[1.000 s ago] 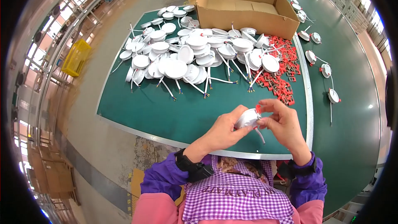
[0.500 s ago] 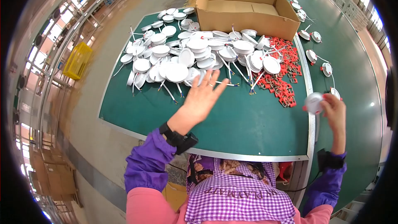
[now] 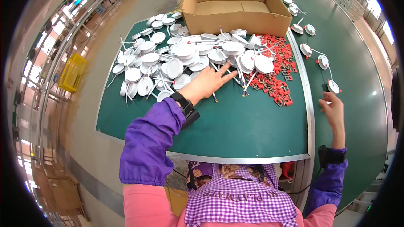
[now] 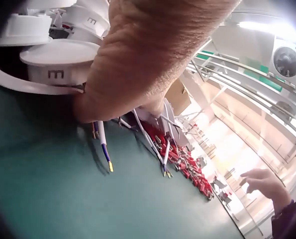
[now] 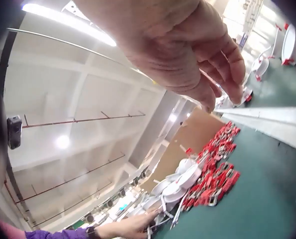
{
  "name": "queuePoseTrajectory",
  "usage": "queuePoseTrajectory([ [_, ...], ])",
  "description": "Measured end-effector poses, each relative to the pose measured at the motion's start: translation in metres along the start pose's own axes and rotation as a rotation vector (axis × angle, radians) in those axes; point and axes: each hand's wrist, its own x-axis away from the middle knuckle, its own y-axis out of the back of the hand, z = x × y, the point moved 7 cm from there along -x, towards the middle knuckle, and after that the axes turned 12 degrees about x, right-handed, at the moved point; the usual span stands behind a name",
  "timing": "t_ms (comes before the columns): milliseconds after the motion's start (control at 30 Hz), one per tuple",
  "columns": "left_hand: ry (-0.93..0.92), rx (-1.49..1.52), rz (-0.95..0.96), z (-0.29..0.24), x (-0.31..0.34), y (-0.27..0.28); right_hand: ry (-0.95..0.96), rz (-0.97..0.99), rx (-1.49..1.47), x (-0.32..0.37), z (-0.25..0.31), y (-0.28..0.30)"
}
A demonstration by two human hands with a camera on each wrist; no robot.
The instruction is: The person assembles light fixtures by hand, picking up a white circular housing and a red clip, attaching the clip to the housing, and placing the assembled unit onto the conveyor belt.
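Note:
A heap of white round downlights [image 3: 184, 50] with white cables lies on the green tabletop. My left hand [image 3: 208, 84] reaches over the heap's front edge, fingers spread among the lights and cables. In the left wrist view, its thumb [image 4: 105, 99] lies over a white cable beside a downlight [image 4: 58, 62]; the other fingers are mostly hidden there. Over the green surface on the right, my right hand [image 3: 333, 111] has loosely bent fingers, with nothing seen between them. Just beyond its fingertips is a downlight [image 3: 333, 86] with red clips.
Loose red clips [image 3: 275, 71] are piled to the right of the heap. An open cardboard box [image 3: 237, 23] stands behind both. A metal edge strip [image 3: 309, 117] separates the table from the right-hand green surface [image 3: 362, 117], where more downlights [image 3: 323, 62] lie in a line.
Both hands were on one downlight in front of me; the right then carried it to the right and now shows none. The left let go and moved to the heap. The head view has shifted slightly.

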Motion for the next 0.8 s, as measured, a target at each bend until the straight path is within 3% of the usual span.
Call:
queuePoseTrajectory([
  [133,-0.14,-0.107,-0.138,-0.001,-0.006,-0.012,0.056,0.206,-0.042,0.02,0.056,-0.033],
  [167,-0.178,-0.13,-0.266,0.001,-0.005,-0.018,0.062,0.237,-0.021,0.026,0.072,-0.037],
  [267,-0.147,-0.066,-0.182,-0.005,0.0,-0.017,0.16,0.299,0.037,0.03,0.096,-0.059],
  [567,-0.33,0.148,-0.29,-0.106,0.035,-0.004,0.354,0.173,0.15,0.015,0.127,-0.095],
  [800,-0.384,0.198,-0.214,-0.165,0.055,0.002,0.432,0.124,0.292,0.006,0.148,-0.124],
])
